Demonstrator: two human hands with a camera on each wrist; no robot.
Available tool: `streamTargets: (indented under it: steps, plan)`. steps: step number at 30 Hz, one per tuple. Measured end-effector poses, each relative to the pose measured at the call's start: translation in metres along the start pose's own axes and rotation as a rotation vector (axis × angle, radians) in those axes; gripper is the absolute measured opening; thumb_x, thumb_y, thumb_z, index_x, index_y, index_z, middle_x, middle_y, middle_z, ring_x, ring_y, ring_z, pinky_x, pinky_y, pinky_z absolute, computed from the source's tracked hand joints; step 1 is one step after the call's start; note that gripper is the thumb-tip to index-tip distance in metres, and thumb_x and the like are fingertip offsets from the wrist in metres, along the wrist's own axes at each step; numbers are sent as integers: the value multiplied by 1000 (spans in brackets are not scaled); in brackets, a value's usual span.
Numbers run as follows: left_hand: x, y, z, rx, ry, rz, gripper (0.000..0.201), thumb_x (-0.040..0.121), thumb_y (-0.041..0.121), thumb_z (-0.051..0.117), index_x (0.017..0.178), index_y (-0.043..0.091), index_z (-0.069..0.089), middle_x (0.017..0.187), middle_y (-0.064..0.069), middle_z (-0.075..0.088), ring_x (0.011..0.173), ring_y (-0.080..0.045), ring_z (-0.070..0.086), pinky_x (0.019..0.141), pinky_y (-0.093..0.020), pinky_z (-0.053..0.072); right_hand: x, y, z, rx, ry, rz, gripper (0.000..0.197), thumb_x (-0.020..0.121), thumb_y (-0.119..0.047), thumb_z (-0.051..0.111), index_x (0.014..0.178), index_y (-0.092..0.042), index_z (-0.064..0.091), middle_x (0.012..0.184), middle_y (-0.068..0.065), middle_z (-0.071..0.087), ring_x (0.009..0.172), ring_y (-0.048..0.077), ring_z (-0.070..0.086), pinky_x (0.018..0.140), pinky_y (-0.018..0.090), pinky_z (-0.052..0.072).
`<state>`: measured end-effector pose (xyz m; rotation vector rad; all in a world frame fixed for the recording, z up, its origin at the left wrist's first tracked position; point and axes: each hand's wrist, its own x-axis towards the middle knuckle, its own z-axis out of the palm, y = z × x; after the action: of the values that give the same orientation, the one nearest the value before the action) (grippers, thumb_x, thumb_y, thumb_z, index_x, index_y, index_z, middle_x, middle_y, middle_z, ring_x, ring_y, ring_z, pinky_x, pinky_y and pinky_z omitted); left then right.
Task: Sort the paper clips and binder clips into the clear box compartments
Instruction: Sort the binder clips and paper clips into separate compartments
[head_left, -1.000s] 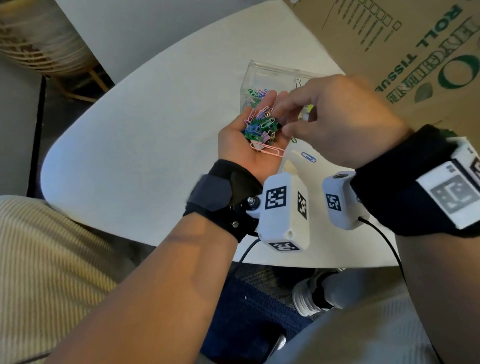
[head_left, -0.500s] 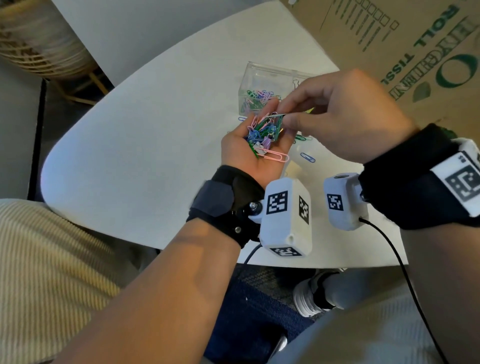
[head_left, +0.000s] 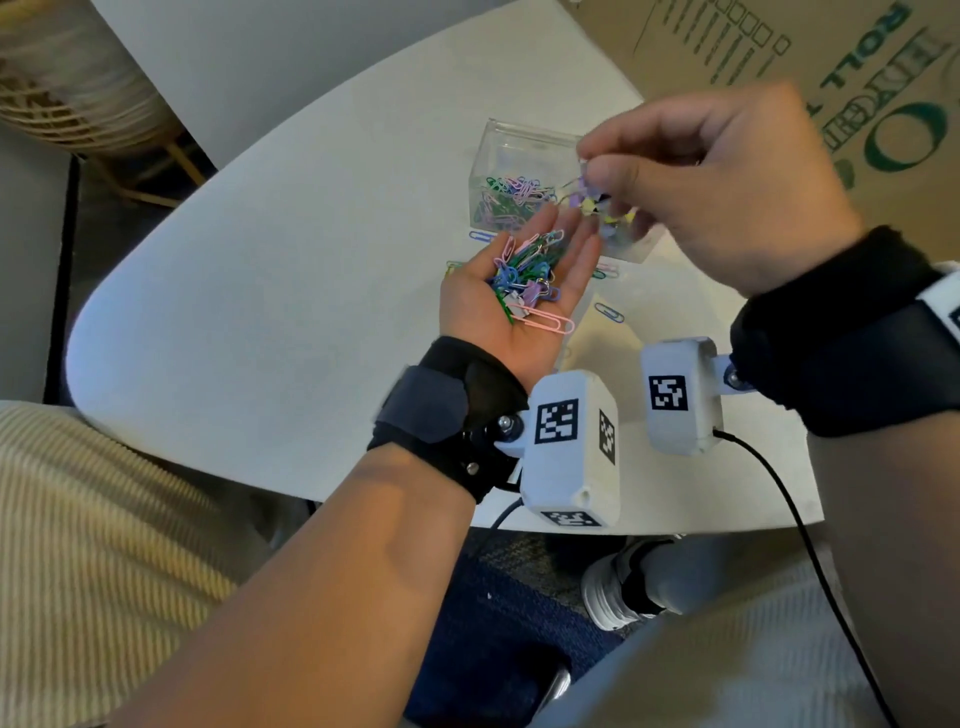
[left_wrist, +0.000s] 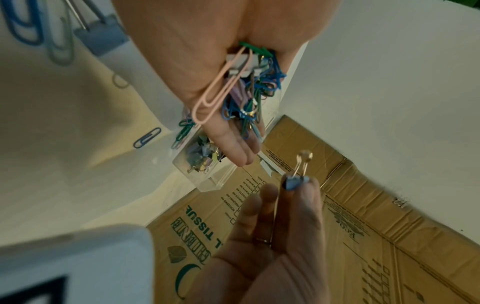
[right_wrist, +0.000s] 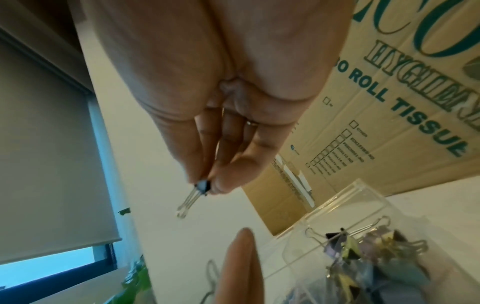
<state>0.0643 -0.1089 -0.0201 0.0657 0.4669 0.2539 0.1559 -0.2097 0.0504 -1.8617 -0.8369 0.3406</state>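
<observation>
I see a small blue binder clip (left_wrist: 296, 182) pinched between thumb and fingertips of the right hand (head_left: 727, 176), wire handles sticking out past the fingers, held in the air above the clear box (head_left: 530, 140). Box sits on the white table (head_left: 291, 270); near compartment holds binder clips (right_wrist: 369, 255), the other holds coloured paper clips (head_left: 511, 195). Right hand is over the binder-clip side in the head view, not touching the box.

Left hand (head_left: 511, 306) is palm up just beside the box, fingers straight and relaxed, cupping a mixed pile of clips (head_left: 524, 273). A long pink paper clip (left_wrist: 221, 88) lies across the palm at the wrist end of the pile, a white binder clip (left_wrist: 242, 63) under it.

A few loose paper clips on the table around the box, one blue one (head_left: 609, 312) near the left hand. Cardboard carton (head_left: 831, 62) lies just behind the box, wicker basket (head_left: 67, 78) at far left
</observation>
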Motion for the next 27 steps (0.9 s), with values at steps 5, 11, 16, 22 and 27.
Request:
streamTargets:
  steps: [5,11,16,22,27]
  plan:
    - [0,-5,-4,39,28,-35,38,100,19,34,106,-9,59,93,-24,67,105,-30,57,89,-46,45,12,25,-13,-156,277,77,7,81,-18,73,87,-20,71,73,-11,66,60,-2,56,62,13,46]
    - [-1,-5,-3,77,31,-41,36,99,19,36,101,-6,62,87,-21,68,87,-33,65,82,-44,54,8,28,-15,-606,112,178,18,86,-39,66,101,-31,70,93,-10,58,90,7,56,73,19,35]
    - [2,-1,3,69,54,13,35,100,21,35,106,-3,60,99,-20,64,88,-31,62,86,-40,50,-5,-7,-4,-477,-104,17,7,82,-29,72,84,-23,75,70,-14,69,65,3,61,58,11,42]
    - [-2,-4,9,163,113,2,32,100,23,36,95,4,61,71,-14,70,61,-24,70,62,-27,57,-14,-12,28,-633,-332,-34,7,72,-32,77,79,-29,75,71,-12,68,75,10,63,72,28,51]
    - [-2,-4,6,138,141,17,32,99,23,36,94,4,61,65,-13,68,70,-20,70,63,-29,56,-12,-9,34,-690,-367,-30,5,76,-32,74,79,-28,73,67,-18,57,78,14,60,74,31,50]
